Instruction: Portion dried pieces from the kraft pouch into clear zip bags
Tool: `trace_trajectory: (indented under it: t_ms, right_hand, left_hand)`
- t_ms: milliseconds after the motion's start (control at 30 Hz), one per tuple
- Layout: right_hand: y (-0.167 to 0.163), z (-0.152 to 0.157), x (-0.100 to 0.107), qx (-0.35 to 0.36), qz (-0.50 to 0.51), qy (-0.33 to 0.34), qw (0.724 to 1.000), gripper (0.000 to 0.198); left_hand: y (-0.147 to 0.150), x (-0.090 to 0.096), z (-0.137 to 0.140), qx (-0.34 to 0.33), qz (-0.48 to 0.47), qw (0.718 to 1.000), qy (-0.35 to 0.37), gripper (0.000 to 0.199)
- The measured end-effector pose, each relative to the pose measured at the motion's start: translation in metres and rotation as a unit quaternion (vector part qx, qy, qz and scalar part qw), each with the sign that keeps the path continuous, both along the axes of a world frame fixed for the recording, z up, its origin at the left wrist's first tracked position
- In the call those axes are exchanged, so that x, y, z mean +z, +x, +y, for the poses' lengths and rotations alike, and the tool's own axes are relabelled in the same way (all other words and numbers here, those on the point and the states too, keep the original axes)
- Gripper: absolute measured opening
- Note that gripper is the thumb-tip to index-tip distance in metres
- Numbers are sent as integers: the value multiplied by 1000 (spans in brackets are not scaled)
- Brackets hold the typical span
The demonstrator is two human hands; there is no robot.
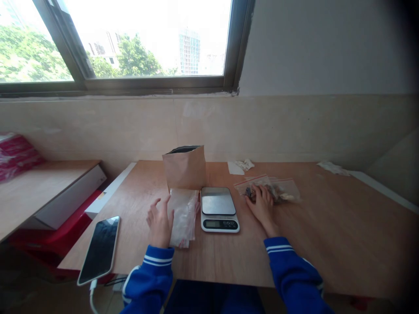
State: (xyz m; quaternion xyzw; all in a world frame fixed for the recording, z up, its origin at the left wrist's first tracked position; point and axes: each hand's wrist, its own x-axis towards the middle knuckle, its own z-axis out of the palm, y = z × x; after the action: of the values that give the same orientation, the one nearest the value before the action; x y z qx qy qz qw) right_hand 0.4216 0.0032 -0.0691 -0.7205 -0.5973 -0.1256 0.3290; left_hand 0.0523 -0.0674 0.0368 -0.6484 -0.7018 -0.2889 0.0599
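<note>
My left hand (160,222) hovers at the left edge of a stack of clear zip bags (183,218), fingers spread and holding nothing. On the right, my right hand (262,207) rests on filled clear zip bags (286,190) whose contents look brown, dark and whitish; I cannot make out what they are. Its fingers lie stretched over the bags. Between the hands stands a white kitchen scale (218,205) with a bare metal plate and a small display. Behind the clear bags, a brown paper pouch (185,168) stands upright with its top open.
A phone (100,248) on a white cable lies at the table's left edge. Crumpled white tissue (245,165) sits at the back, and more tissue (333,168) lies farther right. A second table (49,183) and a red stool (55,235) stand left.
</note>
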Motion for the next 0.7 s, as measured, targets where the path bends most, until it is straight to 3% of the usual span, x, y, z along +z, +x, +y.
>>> trace_trajectory:
  t_ms: [67,167,300,367,467,567,700]
  right_hand:
    - [0,-1,5,6,25,12,1000,47]
    - [1,-2,15,30,84,56,994,41]
    - [0,-11,36,74,226,136,962,40]
    - [-6,-22,49,76,334,160,926,43]
    - [-25,-48,70,84,493,169,849,44]
    - [-53,-76,86,135,593,166,776,42]
    - [-91,-107,97,201,665,140,706,37]
  left_hand:
    - [3,-1,1,-96,56,994,6,43]
    - [4,-11,4,-230,105,964,-78,42]
    - [6,-33,5,-208,111,948,-215,58]
    - [12,-42,0,-166,117,953,-223,59]
    - [23,-49,-7,-104,119,967,-202,54]
    - [27,-47,-7,-106,90,973,-183,46]
    - [19,-32,-4,-101,22,990,-97,32]
